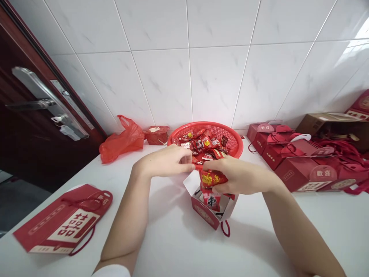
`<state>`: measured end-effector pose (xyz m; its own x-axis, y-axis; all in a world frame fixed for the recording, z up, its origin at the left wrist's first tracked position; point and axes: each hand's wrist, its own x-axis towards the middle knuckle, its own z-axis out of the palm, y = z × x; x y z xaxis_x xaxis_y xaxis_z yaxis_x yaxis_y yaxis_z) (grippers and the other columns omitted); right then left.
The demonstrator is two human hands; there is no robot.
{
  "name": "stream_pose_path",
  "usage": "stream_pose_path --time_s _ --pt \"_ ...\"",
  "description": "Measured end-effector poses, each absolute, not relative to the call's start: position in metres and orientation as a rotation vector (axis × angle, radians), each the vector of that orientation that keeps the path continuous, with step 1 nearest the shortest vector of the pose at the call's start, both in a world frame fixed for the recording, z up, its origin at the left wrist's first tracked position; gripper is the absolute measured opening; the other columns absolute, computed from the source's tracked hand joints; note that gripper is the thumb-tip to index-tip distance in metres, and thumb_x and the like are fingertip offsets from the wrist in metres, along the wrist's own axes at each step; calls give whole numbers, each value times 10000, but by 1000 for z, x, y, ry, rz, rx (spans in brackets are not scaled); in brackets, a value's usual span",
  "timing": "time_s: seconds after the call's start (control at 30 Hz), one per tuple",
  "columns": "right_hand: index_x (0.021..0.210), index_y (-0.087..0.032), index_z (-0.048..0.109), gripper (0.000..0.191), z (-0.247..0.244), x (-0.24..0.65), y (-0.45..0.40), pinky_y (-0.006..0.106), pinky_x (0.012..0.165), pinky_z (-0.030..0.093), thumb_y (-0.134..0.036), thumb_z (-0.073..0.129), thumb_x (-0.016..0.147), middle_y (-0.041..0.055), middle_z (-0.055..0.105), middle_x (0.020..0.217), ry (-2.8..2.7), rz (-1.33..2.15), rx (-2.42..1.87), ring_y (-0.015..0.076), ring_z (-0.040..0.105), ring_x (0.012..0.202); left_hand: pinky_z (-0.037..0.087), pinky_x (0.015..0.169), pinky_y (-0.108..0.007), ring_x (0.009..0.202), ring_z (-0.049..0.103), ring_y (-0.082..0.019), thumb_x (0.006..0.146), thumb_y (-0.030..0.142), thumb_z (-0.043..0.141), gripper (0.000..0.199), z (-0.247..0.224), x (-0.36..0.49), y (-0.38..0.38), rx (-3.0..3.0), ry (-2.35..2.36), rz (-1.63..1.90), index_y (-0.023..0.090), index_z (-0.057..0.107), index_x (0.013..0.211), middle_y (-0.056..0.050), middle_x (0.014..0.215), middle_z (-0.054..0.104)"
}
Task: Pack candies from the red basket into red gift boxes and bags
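A red plastic basket [238,143] full of small red-wrapped candies stands against the wall. My left hand [170,159] is at its front left rim, fingers curled; whether anything is between them is hard to see. Just in front of the basket is an open red box [206,212] with white inner flaps and a red cord loop. Above this box my right hand [235,175] grips red candy packets [212,178] with yellow lettering. Another red packet [211,201] with a dark character shows inside the box, below my right fingers.
A flattened red gift box [67,223] lies at the left. Behind it are a red plastic bag [123,140] and a small red container [157,135]. Several closed red boxes [302,169] and a cardboard carton [314,122] stand at the right. A door [25,146] is at far left.
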<state>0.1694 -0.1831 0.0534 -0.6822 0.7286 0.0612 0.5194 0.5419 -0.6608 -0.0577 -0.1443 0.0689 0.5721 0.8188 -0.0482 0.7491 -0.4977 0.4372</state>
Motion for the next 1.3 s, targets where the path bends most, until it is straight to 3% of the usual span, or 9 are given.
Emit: stream_pose_path --time_s 0.1,0.23,0.5,0.67,0.8,0.9,1.13,1.3 --pt "749 -235 588 137 50 169 -180 269 509 289 -141 685 720 -52 525 607 -2452 855 -1046 114 423 520 331 472 -260 551 542 -150 787 421 644 276 64 -53 -147 2369 1277 76 223 543 624 16 641 609" --pt "749 -227 522 132 56 175 -182 265 494 285 -251 625 828 -40 520 639 -2360 815 -1030 115 426 536 362 508 -256 590 561 -163 727 452 687 248 55 -49 -144 2339 1224 27 227 589 686 9 675 618" --pt "805 -199 562 53 56 161 -189 252 540 328 -161 599 798 -17 575 716 -2595 855 -1237 125 491 614 369 530 -255 696 587 -180 664 211 674 229 51 -36 -141 2375 1177 -344 210 636 890 -9 857 663" --pt "850 -194 620 116 45 154 -185 280 547 303 -118 589 767 41 639 808 -2866 554 -1482 188 575 718 374 535 -265 703 596 -187 690 231 658 164 52 -33 -142 2375 1202 -399 191 640 849 -29 869 669" --pt "960 -212 666 151 46 158 -188 289 577 307 -192 602 825 46 679 845 -2808 353 -1491 204 602 753 358 514 -259 688 599 -183 679 254 682 191 52 -34 -143 2365 1231 -362 198 619 850 -15 830 660" --pt "1082 -232 678 229 55 168 -191 287 596 327 -235 584 873 41 704 880 -2673 341 -1451 198 613 768 365 526 -253 697 603 -175 752 293 644 125 57 -40 -143 2384 1224 -251 202 608 829 -6 817 664" --pt "1180 -230 693 297 67 192 -189 299 669 439 -332 565 933 69 739 1039 -2582 446 -1316 221 666 868 473 703 -266 799 652 -179 887 346 513 252 51 -54 -113 2437 1216 352 192 689 982 -16 913 728" --pt "1130 -239 723 285 69 207 -186 315 706 505 -365 561 932 71 754 1011 -2462 381 -1226 227 693 853 500 875 -260 1020 679 -211 818 224 567 293 24 -38 -75 2439 1161 171 179 724 1061 -45 1133 746"
